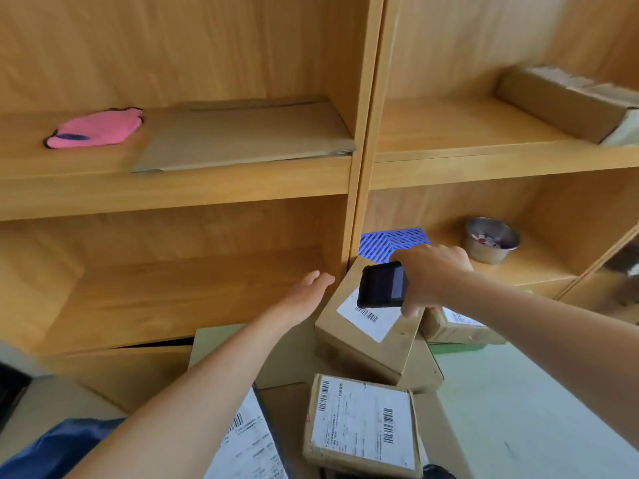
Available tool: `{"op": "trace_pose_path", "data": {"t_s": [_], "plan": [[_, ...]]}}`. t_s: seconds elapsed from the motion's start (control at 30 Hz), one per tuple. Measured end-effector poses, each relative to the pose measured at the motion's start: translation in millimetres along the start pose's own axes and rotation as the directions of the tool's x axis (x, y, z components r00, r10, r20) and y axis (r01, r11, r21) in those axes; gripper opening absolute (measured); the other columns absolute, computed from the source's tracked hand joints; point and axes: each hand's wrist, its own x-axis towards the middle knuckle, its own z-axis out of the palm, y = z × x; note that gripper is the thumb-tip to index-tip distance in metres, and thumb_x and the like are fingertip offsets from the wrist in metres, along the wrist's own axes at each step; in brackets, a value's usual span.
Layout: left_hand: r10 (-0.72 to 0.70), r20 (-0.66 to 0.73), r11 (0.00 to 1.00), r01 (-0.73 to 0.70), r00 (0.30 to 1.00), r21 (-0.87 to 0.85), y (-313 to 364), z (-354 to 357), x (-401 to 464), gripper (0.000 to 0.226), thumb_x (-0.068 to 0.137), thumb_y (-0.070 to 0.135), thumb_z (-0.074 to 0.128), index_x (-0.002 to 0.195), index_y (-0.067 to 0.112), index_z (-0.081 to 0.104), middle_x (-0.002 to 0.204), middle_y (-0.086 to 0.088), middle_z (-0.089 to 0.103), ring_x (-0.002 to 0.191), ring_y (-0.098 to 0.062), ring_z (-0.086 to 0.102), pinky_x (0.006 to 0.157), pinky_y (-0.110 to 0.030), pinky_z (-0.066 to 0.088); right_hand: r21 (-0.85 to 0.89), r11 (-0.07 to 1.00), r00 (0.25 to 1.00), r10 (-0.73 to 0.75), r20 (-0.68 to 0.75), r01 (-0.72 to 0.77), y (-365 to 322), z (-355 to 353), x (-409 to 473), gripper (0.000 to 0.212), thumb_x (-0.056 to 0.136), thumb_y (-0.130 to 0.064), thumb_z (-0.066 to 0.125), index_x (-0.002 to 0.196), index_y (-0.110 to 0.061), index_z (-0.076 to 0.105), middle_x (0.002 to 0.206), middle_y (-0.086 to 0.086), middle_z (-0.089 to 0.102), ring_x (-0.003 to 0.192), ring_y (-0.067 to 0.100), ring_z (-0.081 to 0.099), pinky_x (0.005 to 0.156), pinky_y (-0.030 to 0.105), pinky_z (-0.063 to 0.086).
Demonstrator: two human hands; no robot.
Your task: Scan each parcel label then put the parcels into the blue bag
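Under right hand [432,274]: scanner [382,284] gripped, over parcel label [368,318]. Left hand [307,293] spread, empty, beside parcel [370,335]. Blue bag [58,447] near left elbow; other parcels not yet bagged.

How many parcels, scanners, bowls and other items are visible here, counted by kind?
Labelled parcels: 4
Handheld scanner: 1
Metal bowl: 1
Pink cloth: 1
Flat cardboard on shelf: 1
Blue bag: 1
Total: 9
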Motion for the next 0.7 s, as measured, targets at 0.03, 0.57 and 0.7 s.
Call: {"op": "trace_pose_path", "data": {"t_s": [0.03,0.57,0.7], "plan": [[0.002,0.007,1.000,-0.002,1.000,0.020,5.2,6.8,2.4,0.066,0.097,0.059,0.032,0.157,0.032,0.024,0.164,0.007,0.023,0.148,-0.021,0.025,0.111,-0.043,0.025,-0.001,1.000,1.000,0.016,-0.005,-0.016,8.8,2.1,-1.8,0.069,0.059,-0.044,0.082,0.121,-0.034,0.052,0.085,-0.011,0.053,0.082,0.019,0.057,0.058,0.027,0.034],[-0.017,-0.035,0.990,0.022,0.999,0.136,38.1,62.6,31.9,0.065,0.102,0.051,0.037,0.157,0.020,0.022,0.153,-0.006,0.042,0.117,-0.021,0.050,0.073,-0.025,0.036,-0.020,0.996,0.995,0.086,0.047,-0.085,106.3,42.0,-16.3,0.068,0.055,-0.048,0.082,0.116,-0.034,0.055,0.092,-0.009,0.060,0.083,0.017,0.061,0.060,0.025,0.042],[-0.050,-0.034,0.989,0.054,0.998,0.137,32.8,66.1,38.0,0.057,0.101,0.047,0.039,0.151,0.021,0.034,0.127,-0.005,0.057,0.091,-0.013,0.055,0.062,-0.026,0.039,-0.028,0.995,0.993,0.101,0.060,-0.100,114.9,46.7,-13.2,0.071,0.054,-0.050,0.082,0.117,-0.034,0.055,0.092,-0.010,0.060,0.083,0.016,0.061,0.064,0.026,0.046]]}}
